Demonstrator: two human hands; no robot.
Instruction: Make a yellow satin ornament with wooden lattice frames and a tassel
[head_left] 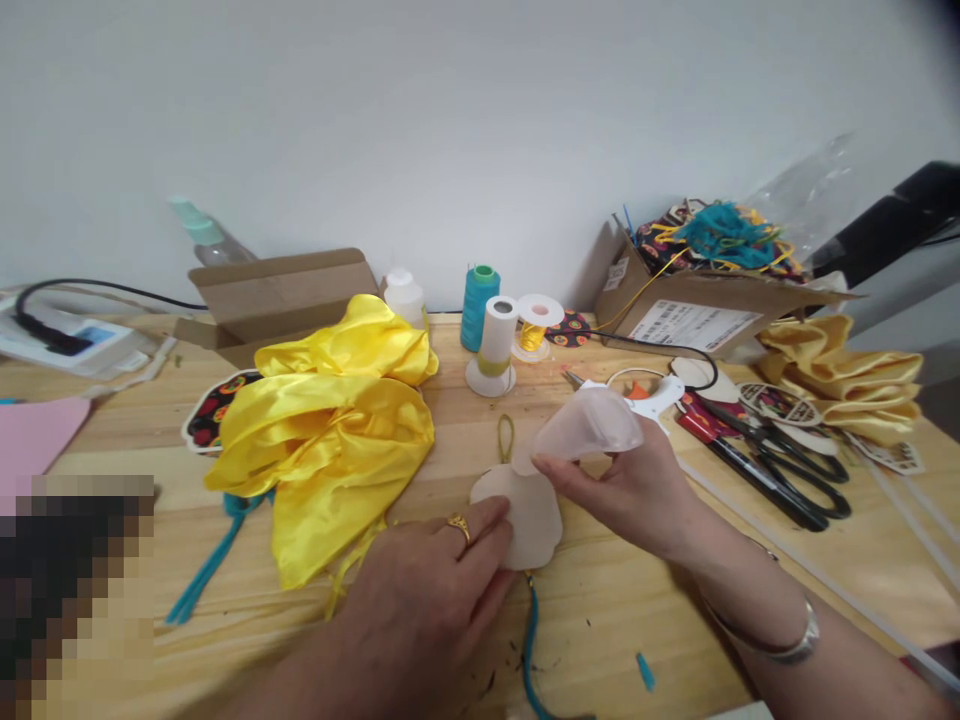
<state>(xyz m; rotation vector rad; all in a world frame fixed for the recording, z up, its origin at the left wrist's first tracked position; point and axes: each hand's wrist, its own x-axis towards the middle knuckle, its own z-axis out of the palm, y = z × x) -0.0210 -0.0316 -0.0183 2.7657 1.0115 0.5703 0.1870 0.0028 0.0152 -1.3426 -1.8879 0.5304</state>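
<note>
A flat beige pad with scalloped edges (536,515) lies on the wooden table, an olive cord loop (505,438) at its top and a teal tassel (531,640) below. My left hand (442,565), with a ring on one finger, presses its fingers together on the pad's left side and holds it down. Over the pad's upper right edge, my right hand (634,495) pinches a curled, translucent whitish piece (589,425) that looks like backing film. Its lower tip reaches the pad. Shiny yellow fabric (337,430) lies bunched left of the pad.
Behind stand a teal thread spool (481,310), a white spool (499,345) and a white bottle (406,295). At right lie black scissors (806,470), a marker (750,470) and a glue gun (660,398). Cardboard boxes (289,290) stand by the wall.
</note>
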